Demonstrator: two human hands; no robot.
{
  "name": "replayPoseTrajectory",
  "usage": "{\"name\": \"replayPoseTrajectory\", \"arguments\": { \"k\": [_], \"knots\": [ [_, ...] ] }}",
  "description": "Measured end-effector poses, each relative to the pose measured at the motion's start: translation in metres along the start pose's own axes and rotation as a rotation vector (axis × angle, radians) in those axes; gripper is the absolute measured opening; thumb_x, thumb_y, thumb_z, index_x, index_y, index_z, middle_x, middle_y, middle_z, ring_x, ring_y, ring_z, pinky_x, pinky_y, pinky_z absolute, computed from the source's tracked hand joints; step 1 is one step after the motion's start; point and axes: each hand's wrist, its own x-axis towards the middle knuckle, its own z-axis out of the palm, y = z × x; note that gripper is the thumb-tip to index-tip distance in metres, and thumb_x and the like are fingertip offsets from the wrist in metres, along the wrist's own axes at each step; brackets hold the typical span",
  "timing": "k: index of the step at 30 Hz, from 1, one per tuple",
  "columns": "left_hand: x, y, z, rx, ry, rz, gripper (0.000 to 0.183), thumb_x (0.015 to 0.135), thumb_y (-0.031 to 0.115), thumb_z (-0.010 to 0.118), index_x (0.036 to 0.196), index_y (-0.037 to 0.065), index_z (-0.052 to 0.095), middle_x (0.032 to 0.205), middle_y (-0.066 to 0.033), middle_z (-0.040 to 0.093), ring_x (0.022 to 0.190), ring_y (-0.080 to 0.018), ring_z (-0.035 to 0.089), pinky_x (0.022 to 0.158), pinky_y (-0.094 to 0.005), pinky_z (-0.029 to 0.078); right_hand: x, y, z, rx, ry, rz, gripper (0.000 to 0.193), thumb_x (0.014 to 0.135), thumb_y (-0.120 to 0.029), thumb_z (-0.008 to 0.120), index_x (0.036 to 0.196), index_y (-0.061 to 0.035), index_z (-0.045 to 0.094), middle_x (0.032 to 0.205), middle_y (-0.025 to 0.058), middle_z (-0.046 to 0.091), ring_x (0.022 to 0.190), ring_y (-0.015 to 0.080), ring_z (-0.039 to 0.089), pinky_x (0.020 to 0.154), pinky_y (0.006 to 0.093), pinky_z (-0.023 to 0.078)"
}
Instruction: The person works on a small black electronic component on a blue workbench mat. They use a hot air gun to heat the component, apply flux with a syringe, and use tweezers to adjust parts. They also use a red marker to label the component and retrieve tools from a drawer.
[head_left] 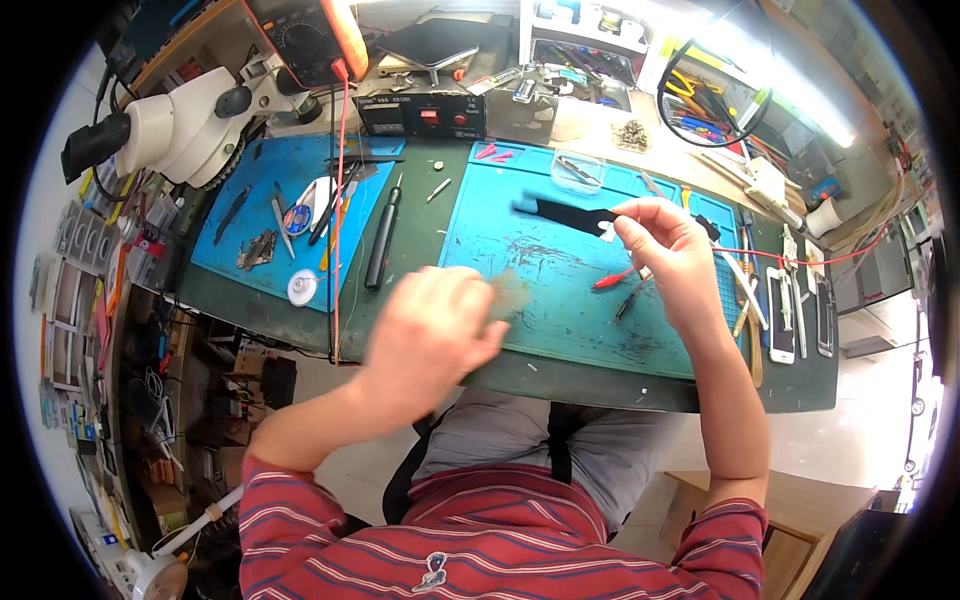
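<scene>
My right hand (672,243) is raised over the right part of a blue work mat (480,235). Its thumb and fingers pinch one end of a flat black strip (570,214), which points left and blurs at its far tip. To the left, my left hand (428,335) hovers around the mat's lower left corner, smeared by motion, so its grip is unclear. A brownish blur (511,292) lies just right of its fingers; I cannot make out what it is. Below the strip, a red crocodile clip (610,281) and a dark probe (632,298) lie on the mat.
A black pen-shaped screwdriver (383,240) lies between the mats. The left mat (215,255) carries tweezers and a white spool (302,287). A microscope (180,125), multimeter (302,40) and black box unit (425,117) stand behind. Phones (781,318) lie at right; a red lead (800,257) crosses there.
</scene>
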Motion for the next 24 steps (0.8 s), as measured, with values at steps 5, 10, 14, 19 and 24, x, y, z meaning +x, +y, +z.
{"name": "replayPoseTrajectory", "arguments": {
  "k": [5,10,14,19,24],
  "knots": [
    [0.017,0.025,0.044,-0.055,0.076,-0.040,0.038,0.081,0.022,0.083,0.105,0.003,0.061,0.106,-0.0132,0.064,0.095,-0.0302,0.062,0.082,-0.0404,0.050,-0.003,0.010,0.003,0.029,-0.095,0.010,0.022,0.097,-0.017,0.074,0.110,0.0001,0.072,0.097,0.0017,0.072,0.085,0.0077,0.065,0.072,0.0241,0.056],
    [-0.007,0.007,0.035,-0.095,0.154,-0.041,0.038,0.083,0.024,0.084,0.107,0.004,0.063,0.110,-0.0123,0.065,0.097,-0.0314,0.063,0.083,-0.0415,0.051,-0.015,0.010,0.027,-0.309,-0.162,-0.004,0.019,0.092,-0.019,0.078,0.100,-0.0024,0.076,0.081,0.0010,0.071,0.068,0.0067,0.061,0.063,0.0288,0.050],
    [0.002,-0.011,0.031,-0.076,0.213,-0.002,0.043,0.081,0.016,0.084,0.119,0.006,0.065,0.120,-0.0116,0.066,0.112,-0.0333,0.062,0.095,-0.0438,0.049,-0.020,0.023,0.037,-0.586,-0.096,-0.261,0.016,0.092,-0.016,0.076,0.104,-0.0056,0.075,0.080,0.0043,0.067,0.062,0.0133,0.058,0.060,0.0305,0.046],
    [0.027,-0.028,0.026,-0.096,0.055,0.117,0.054,0.081,0.013,0.081,0.132,0.007,0.062,0.132,-0.0092,0.066,0.126,-0.0308,0.059,0.110,-0.0468,0.043,-0.013,0.025,0.038,-0.689,0.015,-0.415,0.010,0.093,-0.019,0.072,0.099,-0.0108,0.075,0.092,0.0089,0.071,0.079,0.0315,0.070,0.071,0.0395,0.055],
    [0.038,-0.040,0.026,-0.164,-0.083,0.188,0.046,0.083,0.011,0.078,0.128,0.010,0.065,0.123,-0.0080,0.069,0.121,-0.0294,0.062,0.110,-0.0464,0.043,-0.009,0.020,0.027,-0.689,-0.062,-0.429,0.018,0.092,-0.015,0.073,0.108,-0.0085,0.073,0.095,0.0079,0.069,0.084,0.0259,0.067,0.072,0.0362,0.055]
  ]
}}
